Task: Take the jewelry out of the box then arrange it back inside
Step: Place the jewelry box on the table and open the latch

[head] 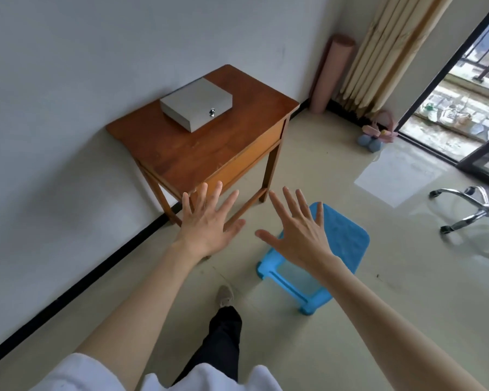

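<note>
Both hands reach forward in mid-air with nothing in their grip: the left hand (209,224) and right hand (297,230) have fingers spread straight, backs up. Beyond them stands a wooden surface (181,153) against the wall. A jewelry box (196,104) sits near its far edge (pale grey, flat, rectangular, lid down, small metal clasp on its front face). A blue stool (342,238) stands on the floor under the right hand.
</note>
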Demonstrator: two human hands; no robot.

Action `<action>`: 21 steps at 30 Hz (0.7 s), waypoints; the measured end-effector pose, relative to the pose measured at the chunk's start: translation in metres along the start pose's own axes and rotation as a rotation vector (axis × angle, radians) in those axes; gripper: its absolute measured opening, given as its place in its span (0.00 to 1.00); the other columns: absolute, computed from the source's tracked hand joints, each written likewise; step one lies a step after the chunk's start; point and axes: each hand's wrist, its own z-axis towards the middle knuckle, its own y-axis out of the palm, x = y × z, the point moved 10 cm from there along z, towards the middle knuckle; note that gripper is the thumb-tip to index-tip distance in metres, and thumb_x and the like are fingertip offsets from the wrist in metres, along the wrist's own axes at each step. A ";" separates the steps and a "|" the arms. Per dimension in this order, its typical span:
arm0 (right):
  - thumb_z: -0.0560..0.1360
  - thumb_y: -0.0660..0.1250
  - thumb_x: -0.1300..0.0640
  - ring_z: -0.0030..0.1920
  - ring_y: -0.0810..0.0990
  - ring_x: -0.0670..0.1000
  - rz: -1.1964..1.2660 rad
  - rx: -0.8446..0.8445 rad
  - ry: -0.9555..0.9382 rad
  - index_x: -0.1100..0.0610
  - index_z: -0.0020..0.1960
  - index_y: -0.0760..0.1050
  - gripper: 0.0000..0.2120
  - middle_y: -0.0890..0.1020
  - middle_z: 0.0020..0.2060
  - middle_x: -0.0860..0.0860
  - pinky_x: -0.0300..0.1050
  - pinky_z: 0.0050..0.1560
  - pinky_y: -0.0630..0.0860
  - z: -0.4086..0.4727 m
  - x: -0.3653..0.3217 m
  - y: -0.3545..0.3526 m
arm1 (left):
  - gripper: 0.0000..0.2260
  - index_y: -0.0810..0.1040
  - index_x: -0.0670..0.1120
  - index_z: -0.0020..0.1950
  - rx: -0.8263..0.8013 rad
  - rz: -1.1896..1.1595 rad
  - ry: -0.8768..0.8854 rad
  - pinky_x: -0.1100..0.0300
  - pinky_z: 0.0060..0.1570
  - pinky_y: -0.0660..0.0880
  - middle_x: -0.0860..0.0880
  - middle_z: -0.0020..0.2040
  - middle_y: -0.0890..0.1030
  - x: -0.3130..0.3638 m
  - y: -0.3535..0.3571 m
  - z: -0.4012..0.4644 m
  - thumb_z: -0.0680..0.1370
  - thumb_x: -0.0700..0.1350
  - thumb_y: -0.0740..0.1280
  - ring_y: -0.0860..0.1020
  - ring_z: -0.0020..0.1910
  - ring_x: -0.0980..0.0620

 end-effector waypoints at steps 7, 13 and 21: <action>0.69 0.48 0.27 0.76 0.39 0.53 0.013 0.021 -0.001 0.40 0.74 0.36 0.40 0.44 0.77 0.49 0.67 0.71 0.38 0.126 0.009 -0.013 | 0.37 0.38 0.59 0.74 -0.005 0.000 -0.011 0.37 0.68 0.36 0.49 0.77 0.40 -0.048 -0.028 0.115 0.67 0.72 0.34 0.37 0.74 0.43; 0.70 0.49 0.27 0.76 0.40 0.54 0.000 0.033 -0.015 0.40 0.73 0.36 0.39 0.45 0.77 0.50 0.66 0.71 0.37 0.208 0.017 -0.027 | 0.35 0.39 0.58 0.74 -0.007 -0.006 -0.005 0.37 0.68 0.37 0.48 0.77 0.40 -0.067 -0.049 0.186 0.69 0.71 0.36 0.37 0.74 0.43; 0.68 0.46 0.26 0.76 0.40 0.55 -0.021 0.024 -0.072 0.41 0.74 0.38 0.40 0.44 0.77 0.50 0.64 0.69 0.34 0.308 0.024 -0.032 | 0.32 0.39 0.57 0.74 -0.027 0.021 -0.069 0.37 0.68 0.39 0.47 0.77 0.40 -0.095 -0.057 0.263 0.74 0.68 0.40 0.38 0.74 0.42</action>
